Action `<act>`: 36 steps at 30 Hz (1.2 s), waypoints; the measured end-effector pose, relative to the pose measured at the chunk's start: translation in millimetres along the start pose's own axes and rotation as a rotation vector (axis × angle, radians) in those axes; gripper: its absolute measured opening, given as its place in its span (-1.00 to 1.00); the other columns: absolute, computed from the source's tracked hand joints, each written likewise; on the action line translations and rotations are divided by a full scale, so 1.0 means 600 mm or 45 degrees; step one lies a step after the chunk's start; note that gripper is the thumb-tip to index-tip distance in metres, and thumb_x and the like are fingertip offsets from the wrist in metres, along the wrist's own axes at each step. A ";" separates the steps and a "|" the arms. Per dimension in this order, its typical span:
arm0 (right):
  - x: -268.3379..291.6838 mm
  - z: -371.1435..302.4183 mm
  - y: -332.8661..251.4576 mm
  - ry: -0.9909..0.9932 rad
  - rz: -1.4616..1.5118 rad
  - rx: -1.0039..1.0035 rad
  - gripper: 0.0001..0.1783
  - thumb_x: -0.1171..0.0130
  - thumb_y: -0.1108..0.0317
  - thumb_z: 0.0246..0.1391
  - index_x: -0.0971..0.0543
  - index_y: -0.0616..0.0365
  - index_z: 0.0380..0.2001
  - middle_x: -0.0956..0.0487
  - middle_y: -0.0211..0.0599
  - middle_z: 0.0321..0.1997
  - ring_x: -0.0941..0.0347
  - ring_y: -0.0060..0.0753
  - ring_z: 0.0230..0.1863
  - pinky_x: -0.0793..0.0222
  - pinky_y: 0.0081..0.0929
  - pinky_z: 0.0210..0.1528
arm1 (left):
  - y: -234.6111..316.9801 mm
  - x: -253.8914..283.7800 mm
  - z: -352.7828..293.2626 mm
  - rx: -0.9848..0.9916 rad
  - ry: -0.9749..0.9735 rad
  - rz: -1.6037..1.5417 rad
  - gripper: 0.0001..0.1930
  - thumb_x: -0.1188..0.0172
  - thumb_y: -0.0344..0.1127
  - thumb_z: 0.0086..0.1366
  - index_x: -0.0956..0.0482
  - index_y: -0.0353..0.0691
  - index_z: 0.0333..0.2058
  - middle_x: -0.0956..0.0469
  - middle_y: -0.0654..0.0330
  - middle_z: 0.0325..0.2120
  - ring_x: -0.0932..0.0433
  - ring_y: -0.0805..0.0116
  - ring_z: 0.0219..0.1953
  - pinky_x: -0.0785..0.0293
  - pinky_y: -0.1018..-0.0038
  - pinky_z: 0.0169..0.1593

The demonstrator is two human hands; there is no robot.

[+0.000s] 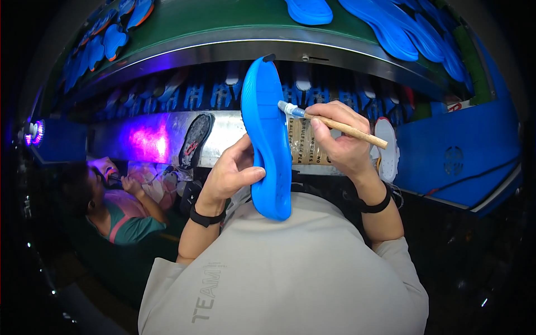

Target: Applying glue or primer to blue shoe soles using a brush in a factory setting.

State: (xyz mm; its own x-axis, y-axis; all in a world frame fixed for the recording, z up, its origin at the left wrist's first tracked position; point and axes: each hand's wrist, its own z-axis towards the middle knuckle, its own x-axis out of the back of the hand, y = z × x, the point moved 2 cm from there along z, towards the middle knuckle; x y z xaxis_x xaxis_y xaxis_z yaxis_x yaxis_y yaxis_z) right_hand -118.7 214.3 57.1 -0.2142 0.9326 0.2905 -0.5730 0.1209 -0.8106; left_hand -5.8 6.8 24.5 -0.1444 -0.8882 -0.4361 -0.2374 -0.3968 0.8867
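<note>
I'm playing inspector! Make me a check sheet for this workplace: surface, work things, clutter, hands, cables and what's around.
Surface: shiny metal shelf, partly lit purple.
Work things: blue shoe sole and wooden-handled brush with whitish bristles.
Clutter: dark sole on the shelf; white sole at right.
Hands: left hand grips the blue sole; right hand holds the brush by its edge.
Cables: dark cable across the blue panel.
Surroundings: green belt carrying blue soles; another person at left.

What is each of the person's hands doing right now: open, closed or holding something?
Left hand: closed, holding a blue shoe sole.
Right hand: closed, holding a wooden-handled brush.
</note>
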 end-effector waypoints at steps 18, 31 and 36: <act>0.005 -0.037 -0.071 -0.323 -0.047 0.092 -0.88 -0.25 0.62 -0.19 -0.60 0.20 -0.49 -0.56 -0.30 -0.55 -0.51 -0.29 -0.51 -0.44 -0.44 -0.40 | 0.014 0.016 -0.010 -0.108 0.110 0.014 -0.12 -0.39 -0.20 0.14 -0.16 -0.43 0.34 -0.41 0.02 0.17 -0.42 0.21 0.21 -0.28 0.28 0.32; 0.050 -0.077 -0.078 0.075 0.249 -0.053 -0.80 -0.16 0.57 -0.12 -0.63 0.39 -0.35 -0.56 -0.21 -0.54 -0.42 -0.41 -0.52 -0.31 -0.52 -0.42 | 0.038 0.054 0.006 -0.172 0.172 0.026 -0.35 -0.07 -0.28 0.37 -0.13 -0.45 0.35 -0.44 0.04 0.15 -0.46 0.34 0.16 -0.37 0.42 0.24; 0.055 -0.104 -0.064 0.243 0.291 -0.166 -0.78 -0.12 0.51 0.04 -0.60 0.40 -0.24 -0.57 -0.24 -0.45 -0.39 -0.49 -0.43 -0.27 -0.57 -0.33 | 0.181 0.085 0.160 -0.517 0.060 -0.088 -0.48 0.03 -0.17 0.47 -0.30 -0.40 0.26 -0.53 0.10 0.04 -0.55 0.37 0.03 -0.47 0.45 0.10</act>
State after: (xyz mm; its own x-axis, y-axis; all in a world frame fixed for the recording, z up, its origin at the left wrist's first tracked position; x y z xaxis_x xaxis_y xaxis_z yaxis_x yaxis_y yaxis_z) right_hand -54.0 261.5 66.0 -0.1667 0.9860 0.0030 -0.4184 -0.0680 -0.9057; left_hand -131.2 -59.6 83.7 -0.0947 -0.8621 -0.4978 0.1547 -0.5067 0.8481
